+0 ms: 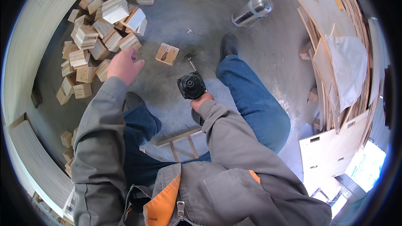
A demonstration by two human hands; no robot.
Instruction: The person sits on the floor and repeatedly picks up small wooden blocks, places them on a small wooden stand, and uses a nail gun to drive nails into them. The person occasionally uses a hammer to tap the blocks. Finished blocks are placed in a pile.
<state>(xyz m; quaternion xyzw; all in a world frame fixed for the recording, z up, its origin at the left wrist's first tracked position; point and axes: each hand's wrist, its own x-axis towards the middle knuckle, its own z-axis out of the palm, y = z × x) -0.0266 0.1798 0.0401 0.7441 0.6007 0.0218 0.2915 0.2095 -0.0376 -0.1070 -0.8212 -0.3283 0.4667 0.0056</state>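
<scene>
My right hand [204, 101] is wrapped round the grip of what looks like a nail gun [191, 86], seen from above with its round black cap uppermost. A thin metal part sticks out from its far side. My left hand [125, 65] reaches out at the near edge of a heap of wooden blocks [100, 31], its fingers apart and holding nothing. To the right of that hand, a single wooden block [167, 54] with holes in its face lies by itself on the floor. Most of the tool's handle is hidden by my hand and sleeve.
A steel flask [253, 11] lies on the floor ahead, beyond my shoe [228, 45]. Thin wooden boards [324, 58] with a white cloth [346, 69] lean at the right. Stacked sheets [37, 155] stand at the left. A wooden frame [182, 145] lies between my legs.
</scene>
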